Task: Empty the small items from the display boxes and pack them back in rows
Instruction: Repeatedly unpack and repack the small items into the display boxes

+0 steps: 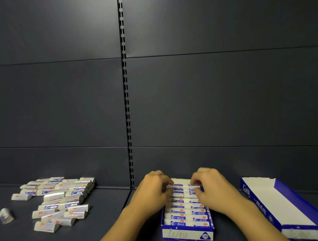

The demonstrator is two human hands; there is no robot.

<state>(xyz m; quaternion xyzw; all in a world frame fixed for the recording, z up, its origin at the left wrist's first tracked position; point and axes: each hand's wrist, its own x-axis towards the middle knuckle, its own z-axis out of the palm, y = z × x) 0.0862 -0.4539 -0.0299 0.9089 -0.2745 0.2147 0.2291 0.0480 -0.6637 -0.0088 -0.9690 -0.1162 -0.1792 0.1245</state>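
At nine o'clock of the hands, a lone eraser [6,215] stands apart on the dark shelf [105,226], and just right of it a loose heap of wrapped erasers [57,201] lies spread out. The left hand [153,189] rests at the far left edge of the blue box [187,234], fingers curled onto the packed rows of erasers [186,210]. At its three o'clock, the right hand [212,186] pinches a single eraser [194,186] at the far end. Both hands hide the top rows. At four o'clock lies an empty box [282,204], its corner cut off by the frame.
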